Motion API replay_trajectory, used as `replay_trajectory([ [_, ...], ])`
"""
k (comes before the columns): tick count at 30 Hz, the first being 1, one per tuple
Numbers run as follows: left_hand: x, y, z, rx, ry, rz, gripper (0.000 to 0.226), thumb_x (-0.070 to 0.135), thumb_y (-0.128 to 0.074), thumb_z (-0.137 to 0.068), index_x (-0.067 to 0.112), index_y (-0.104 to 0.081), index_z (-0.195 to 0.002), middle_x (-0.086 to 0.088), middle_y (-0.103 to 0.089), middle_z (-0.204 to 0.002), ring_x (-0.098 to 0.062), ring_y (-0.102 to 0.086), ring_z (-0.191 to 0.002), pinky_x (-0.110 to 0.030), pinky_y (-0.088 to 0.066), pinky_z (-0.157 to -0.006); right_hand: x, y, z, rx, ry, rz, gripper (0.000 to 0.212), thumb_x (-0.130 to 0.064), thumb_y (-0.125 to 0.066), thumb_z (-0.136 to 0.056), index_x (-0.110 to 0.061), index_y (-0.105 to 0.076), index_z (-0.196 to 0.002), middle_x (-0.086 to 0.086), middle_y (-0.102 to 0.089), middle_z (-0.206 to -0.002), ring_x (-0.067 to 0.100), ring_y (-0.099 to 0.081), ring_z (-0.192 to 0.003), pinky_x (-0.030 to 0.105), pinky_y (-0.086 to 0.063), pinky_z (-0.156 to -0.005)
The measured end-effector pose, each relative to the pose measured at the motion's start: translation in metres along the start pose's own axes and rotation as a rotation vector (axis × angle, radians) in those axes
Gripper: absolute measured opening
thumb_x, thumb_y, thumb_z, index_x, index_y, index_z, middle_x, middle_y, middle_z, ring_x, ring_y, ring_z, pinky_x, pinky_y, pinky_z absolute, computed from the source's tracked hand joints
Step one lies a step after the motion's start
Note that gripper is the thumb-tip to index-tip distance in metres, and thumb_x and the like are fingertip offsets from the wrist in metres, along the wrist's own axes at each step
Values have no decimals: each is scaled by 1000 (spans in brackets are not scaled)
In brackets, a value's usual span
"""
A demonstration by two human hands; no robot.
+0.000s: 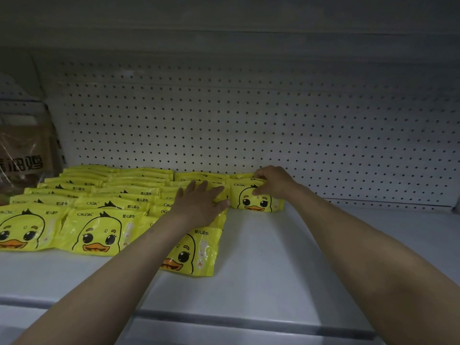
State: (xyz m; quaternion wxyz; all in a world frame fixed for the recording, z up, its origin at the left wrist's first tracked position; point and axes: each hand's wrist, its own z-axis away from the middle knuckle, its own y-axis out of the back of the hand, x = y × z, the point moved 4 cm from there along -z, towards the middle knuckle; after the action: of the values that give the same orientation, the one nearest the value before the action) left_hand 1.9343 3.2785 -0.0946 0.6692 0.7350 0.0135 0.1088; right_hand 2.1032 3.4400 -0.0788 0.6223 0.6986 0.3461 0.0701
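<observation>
White perforated back panel (273,120) closes off a pale metal shelf (286,257), where glossy yellow plastic packs printed with a duck face (99,235) lie in overlapping rows on the left side. At their far right end one yellow duck pack (256,201) stands on edge near the panel. The right hand (273,183) grips its top edge, fingers curled over, arm stretched forward. Just left, the left hand (199,202) rests flat, fingers straight, on the neighbouring row. A brown carton (25,150) stands far left.
</observation>
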Motion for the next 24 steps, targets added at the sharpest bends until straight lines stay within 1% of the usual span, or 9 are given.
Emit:
replay_trajectory([
  [2, 0, -1, 1, 11, -5, -1, 63, 65, -24, -95, 41, -15, -152, -2, -7, -163, -30, 4, -150, -51, -2, -119, -1, -1, 1, 28, 7, 35, 52, -31, -82, -76, -17, -64, -123, 3, -64, -121, 23, -58, -111, 28, -44, -84],
  [5, 0, -1, 0, 18, -9, -7, 63, 65, -25, -95, 40, -15, -152, -2, -7, -163, -30, 3, -150, -52, -2, -119, -3, -3, 4, 102, 15, 119, 52, -34, -80, -77, -20, -62, -124, 2, -64, -120, 22, -57, -112, 31, -45, -83],
  [8, 0, -1, -1, 16, -14, -25, 63, 66, -24, -95, 40, -15, -152, -3, -8, -163, -31, 2, -149, -52, -3, -119, -6, -3, 9, 187, 12, 186, 51, -37, -80, -77, -22, -60, -121, 2, -60, -118, 21, -52, -113, 32, -44, -82],
  [14, 0, -2, -3, 20, -20, -34, 65, 66, -24, -95, 38, -16, -153, -5, -9, -163, -32, 0, -149, -54, -5, -118, -9, -5, 18, 238, -83, 243, 53, -41, -77, -77, -18, -55, -119, 4, -53, -117, 23, -47, -113, 31, -38, -75],
  [16, -1, -2, -4, 22, -23, -36, 65, 67, -23, -95, 37, -17, -152, -6, -11, -162, -34, -2, -149, -55, -6, -118, -14, -4, 22, 253, -109, 291, 56, -41, -75, -78, -15, -52, -122, 7, -53, -121, 25, -46, -115, 34, -41, -77],
  [19, -1, -1, -7, 18, -35, -33, 67, 68, -23, -94, 36, -20, -152, -7, -16, -161, -35, -6, -148, -56, -9, -117, -27, 2, 32, 279, -149, 345, 63, -43, -71, -82, -12, -48, -131, 10, -52, -128, 29, -45, -120, 39, -46, -85],
  [22, -4, 3, -9, 20, -47, -23, 69, 69, -24, -93, 33, -24, -151, -8, -22, -159, -35, -12, -147, -55, -16, -116, -48, 13, 42, 271, -164, 313, 59, -41, -68, -85, -13, -48, -133, 11, -52, -129, 28, -45, -121, 38, -46, -87],
  [24, -11, 9, -10, 50, -64, 24, 69, 69, -28, -93, 29, -29, -150, -8, -30, -156, -34, -22, -144, -54, -24, -114, -64, 21, 49, 255, -165, 262, 55, -41, -67, -86, -17, -50, -132, 10, -53, -128, 28, -46, -120, 37, -45, -86],
])
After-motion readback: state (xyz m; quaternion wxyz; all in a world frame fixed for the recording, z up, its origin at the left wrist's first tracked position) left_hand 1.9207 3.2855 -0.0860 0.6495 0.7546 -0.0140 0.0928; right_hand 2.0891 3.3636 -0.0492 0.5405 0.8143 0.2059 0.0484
